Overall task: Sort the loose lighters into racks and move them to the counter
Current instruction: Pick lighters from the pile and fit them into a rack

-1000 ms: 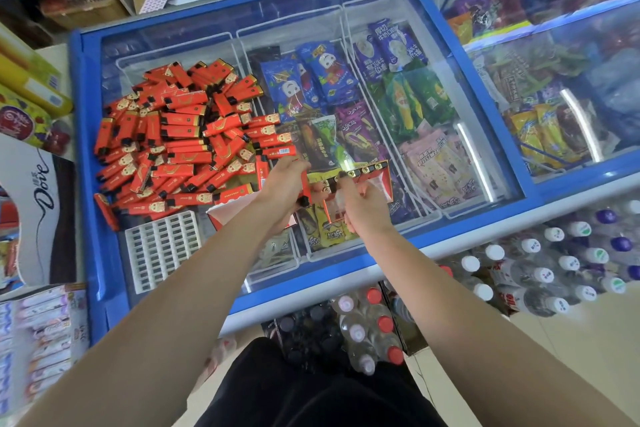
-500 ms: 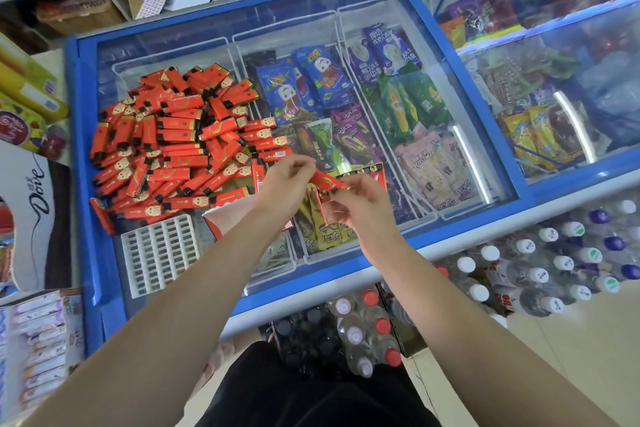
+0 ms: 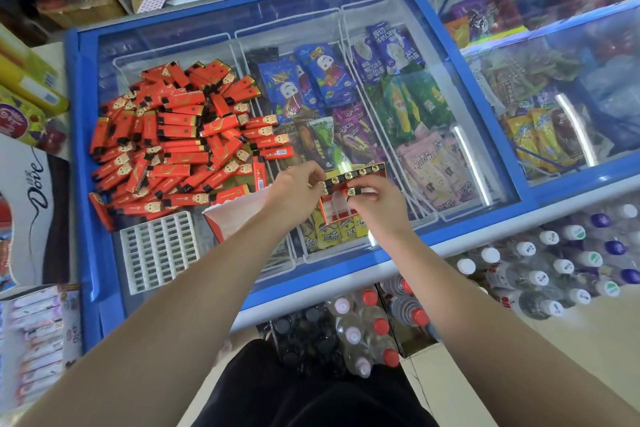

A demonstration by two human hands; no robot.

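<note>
Filling: the step in hand looks like loading lighters into a red rack [image 3: 337, 210] held over the freezer's glass lid [image 3: 433, 87], in front of the person.
Left hand [image 3: 294, 189]: fingers curled at the rack's left end, pinching it by the row of lighter heads.
Right hand [image 3: 375, 199]: thumb and fingers pinch one lighter [image 3: 353, 191] at the front row, apparently seating it; the slot itself is hidden by the fingers.
Rack state: a back row of lighters [image 3: 355, 174] stands with metal heads up, the row running left to right and rising slightly to the right; most of the rack looks unfilled.
Loose pile [image 3: 173, 142]: many red lighters lie flat on the lid's left part, long axes pointing every way, black heads mixed in direction.
Spare rack [image 3: 160, 251]: a white slotted tray lies flat just below the pile, empty slots up.
Next move, as a judgement: the pinched lighter needs pressing straight down, long axis upright; then a hand must reach left to the pile and turn the next lighter head-up before it goes in.
Progress: early; the pile is large and nothing visible has gone to a counter.
</note>
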